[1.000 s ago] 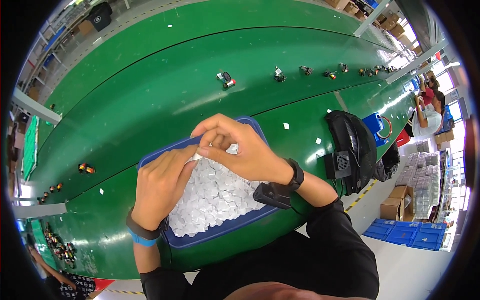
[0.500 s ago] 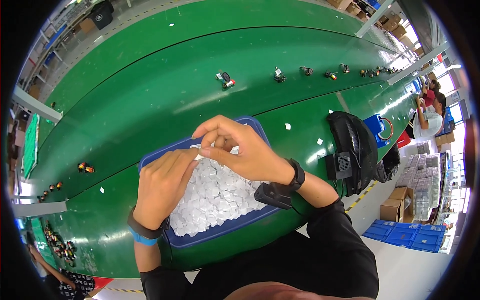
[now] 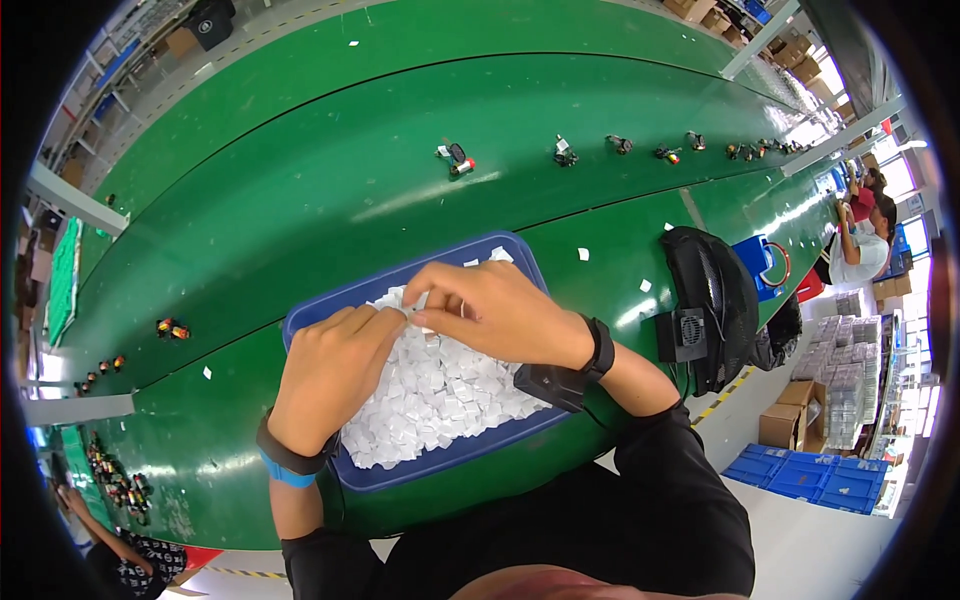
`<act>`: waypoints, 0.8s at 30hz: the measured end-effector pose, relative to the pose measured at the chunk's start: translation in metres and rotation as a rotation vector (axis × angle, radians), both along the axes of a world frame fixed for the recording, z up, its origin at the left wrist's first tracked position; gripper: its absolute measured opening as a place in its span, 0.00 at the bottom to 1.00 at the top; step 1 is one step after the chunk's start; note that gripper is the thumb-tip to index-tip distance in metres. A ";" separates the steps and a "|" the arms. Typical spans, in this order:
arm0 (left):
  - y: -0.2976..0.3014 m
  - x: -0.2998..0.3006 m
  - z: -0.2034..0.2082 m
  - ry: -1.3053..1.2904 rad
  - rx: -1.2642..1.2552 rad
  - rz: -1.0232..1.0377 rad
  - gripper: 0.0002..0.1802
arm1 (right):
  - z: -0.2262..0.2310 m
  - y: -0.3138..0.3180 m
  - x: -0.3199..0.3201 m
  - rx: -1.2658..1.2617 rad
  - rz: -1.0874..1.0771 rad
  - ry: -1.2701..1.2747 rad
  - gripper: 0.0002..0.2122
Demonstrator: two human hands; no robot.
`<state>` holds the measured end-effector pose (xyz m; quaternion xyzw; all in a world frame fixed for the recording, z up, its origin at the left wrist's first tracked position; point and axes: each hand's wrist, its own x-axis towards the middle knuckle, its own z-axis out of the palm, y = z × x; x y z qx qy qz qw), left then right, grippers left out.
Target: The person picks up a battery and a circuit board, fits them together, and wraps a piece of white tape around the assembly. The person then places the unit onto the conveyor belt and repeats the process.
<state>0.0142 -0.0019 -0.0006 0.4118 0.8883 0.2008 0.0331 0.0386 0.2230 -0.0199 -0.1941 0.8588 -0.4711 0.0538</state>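
A long, glossy green worktable [image 3: 300, 220] fills most of the view, with dark seams running along it. On the floor off to the right sits a row of blue plastic crates [image 3: 805, 472]. Right in front of the person in black is a rectangular blue plastic tub [image 3: 455, 455], set at a slant on the table and heaped with small white squarish pieces [image 3: 440, 400]. On the table to the right of the tub slumps a black mesh bag [image 3: 705, 300], a black box with a round grille [image 3: 682, 335] just beside it.

Both hands are over the tub, their fingertips brought together above its middle. The left hand [image 3: 335, 365], back turned up, has thumb and forefinger pinched on a single small white piece [image 3: 413, 307], mostly covered by the fingers. The right hand [image 3: 500, 305] curls in from the other side, thumb and forefinger at that same piece; whether they grip it too, I can't tell.

Farther across the table lie small dark gadgets with red and yellow parts [image 3: 458, 160], strung out in a loose line. Smallest of all, a few stray white scraps [image 3: 583, 254] lie flat on the green surface, near the tub and beyond.
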 end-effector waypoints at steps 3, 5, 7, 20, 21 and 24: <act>-0.009 -0.004 -0.014 -0.016 -0.018 -0.010 0.06 | -0.005 -0.002 0.000 0.241 0.069 0.150 0.08; -0.010 -0.001 -0.020 -0.047 -0.033 -0.006 0.07 | -0.007 -0.002 0.006 0.349 0.117 0.208 0.08; -0.007 -0.005 -0.022 0.022 -0.005 -0.002 0.07 | -0.010 -0.004 0.004 0.311 0.069 0.169 0.08; 0.002 -0.005 -0.024 0.081 0.367 0.147 0.08 | -0.095 0.072 -0.159 0.736 -0.565 0.209 0.20; 0.001 -0.005 -0.023 0.090 0.372 0.155 0.08 | -0.094 0.072 -0.159 0.717 -0.553 0.230 0.19; 0.001 -0.006 -0.020 0.103 0.348 0.144 0.07 | -0.089 0.080 -0.163 0.691 -0.537 0.279 0.17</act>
